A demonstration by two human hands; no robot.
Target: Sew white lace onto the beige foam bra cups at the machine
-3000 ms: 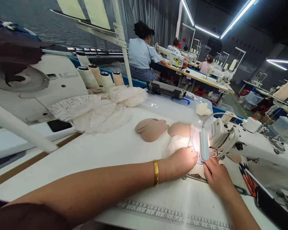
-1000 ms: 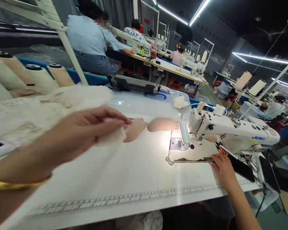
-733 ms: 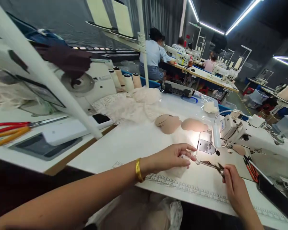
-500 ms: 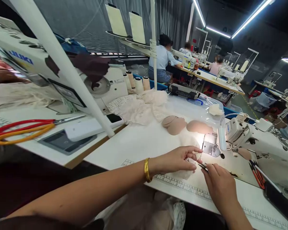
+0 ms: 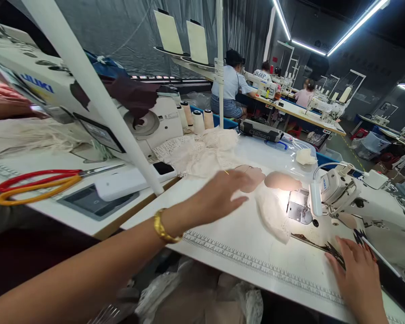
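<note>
My left hand (image 5: pixel 222 195), blurred by motion, reaches over the white table with its fingers stretched out and thumb apart. Its fingertips are over the stack of beige fabric cup pieces (image 5: pixel 255 179); whether they touch is unclear. A pale lace piece (image 5: pixel 273 213) lies flat beside the sewing machine's needle plate (image 5: pixel 299 209). My right hand (image 5: pixel 359 272) rests low on the table at the right, its thumb and forefinger around dark thread snips (image 5: pixel 335 254) whose blades point left. The palm hides their rear part. Another beige cup piece (image 5: pixel 281 181) lies near the needle plate.
The lit sewing machine (image 5: pixel 351 189) stands at the right. A white pole (image 5: pixel 84 90) crosses the left side, near red-and-orange-handled scissors (image 5: pixel 37 185). Pale lace (image 5: pixel 202 150) is heaped behind, by thread cones (image 5: pixel 198 121). A ruler strip (image 5: pixel 249 261) follows the table's front edge.
My left hand has let go of the pale lace piece and moved left and back toward the beige pieces. My right hand has moved right with the snips, down to the table.
</note>
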